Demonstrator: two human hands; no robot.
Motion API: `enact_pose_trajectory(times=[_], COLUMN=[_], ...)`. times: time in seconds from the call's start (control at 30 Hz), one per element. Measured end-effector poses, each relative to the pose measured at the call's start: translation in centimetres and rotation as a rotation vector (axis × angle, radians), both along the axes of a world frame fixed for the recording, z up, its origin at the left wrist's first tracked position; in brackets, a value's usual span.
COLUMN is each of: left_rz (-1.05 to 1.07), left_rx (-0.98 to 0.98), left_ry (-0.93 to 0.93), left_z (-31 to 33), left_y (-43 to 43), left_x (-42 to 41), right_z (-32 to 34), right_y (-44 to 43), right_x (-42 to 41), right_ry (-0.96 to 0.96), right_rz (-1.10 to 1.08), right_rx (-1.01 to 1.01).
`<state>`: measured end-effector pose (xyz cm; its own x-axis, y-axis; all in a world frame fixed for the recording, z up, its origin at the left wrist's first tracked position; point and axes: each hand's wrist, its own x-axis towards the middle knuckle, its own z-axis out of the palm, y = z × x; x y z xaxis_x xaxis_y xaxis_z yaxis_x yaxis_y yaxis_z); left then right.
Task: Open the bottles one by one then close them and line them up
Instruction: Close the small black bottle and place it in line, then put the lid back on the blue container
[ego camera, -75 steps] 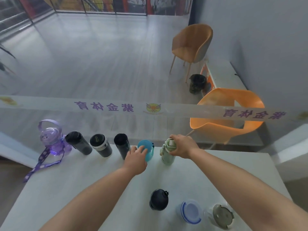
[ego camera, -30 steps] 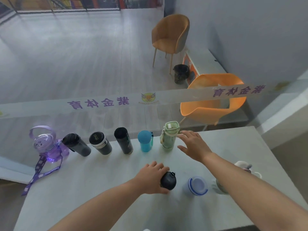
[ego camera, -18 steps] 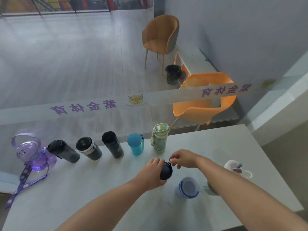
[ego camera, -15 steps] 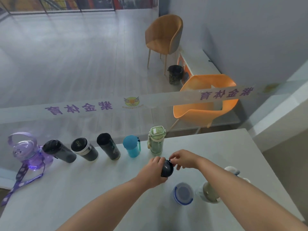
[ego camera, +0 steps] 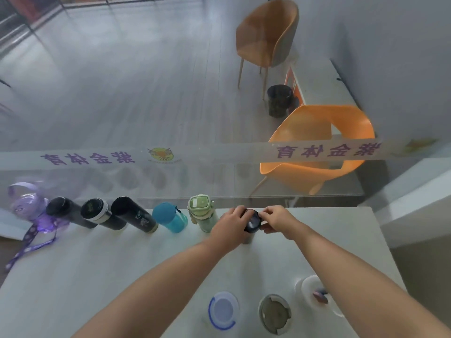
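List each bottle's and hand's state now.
Purple bottle: capped, in row.
Plain black bottle: capped, in row.
White-banded black bottle: capped, in row.
Tall black bottle: capped, in row.
Blue bottle: capped, in row.
Green bottle: capped, in row.
Small black bottle: capped, held.
Left hand: grips small black bottle.
Right hand: pinches its cap.
Blue-rimmed bottle: capped, outside row.
Grey-lidded bottle: capped, outside row.
White bottle: partly hidden.

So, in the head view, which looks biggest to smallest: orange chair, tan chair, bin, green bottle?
1. orange chair
2. tan chair
3. bin and green bottle look about alike; the bottle is nearer, so I won't rank them.
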<state>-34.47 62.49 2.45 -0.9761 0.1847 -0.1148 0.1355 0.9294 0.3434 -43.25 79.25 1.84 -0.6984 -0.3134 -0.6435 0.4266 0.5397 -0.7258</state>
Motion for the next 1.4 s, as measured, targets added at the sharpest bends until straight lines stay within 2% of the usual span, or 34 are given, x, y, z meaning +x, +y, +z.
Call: enact_pose_trajectory(times=[0.17,0.33,0.7,0.87,1.0,1.1,1.27,1.4], left_rz=[-0.092,-0.116,-0.131,-0.194,-0.377,-0.52,-0.621,-0.54], left_rx=[-0.185,-0.219,-0.249,-0.102,-0.068,-0.123,-0.247,-0.209], left_ry=[0.055,0.06,0.038,0.172,-0.162,-0.327,-0.281,-0.231], left_z=[1.1,0.9,0.9,2.1,2.9,2.7,1.8,1.0], left_y=[-1.1,-1.5,-1.3,-0.7,-1.0,-1.7,-3.2,-3.0], left_x=[-2.0,-2.1,-1.5,2.1,7.6,11.3,14.6,15.2], right_z=[-1.0,-1.9,-0.5,0.3,0.7,0.9,1.5,1.7], right_y=[-0.3,-0.8,0.3,1.6,2.1,1.8,1.4,1.8], right_x=[-0.9,-1.0,0.5,3.6,8.1,10.9,13.8,14.6], right_ry=[-0.001,0.006,0.074,0.148,0.164,0.158,0.181,0.2], right_rz=[-0.084,-0.08,-0.056,0.038,0.18,0.236,0.222,0.228], right_rx=[-0.054,-0.045,0.02,0.151,0.224,0.264,0.294,0.314])
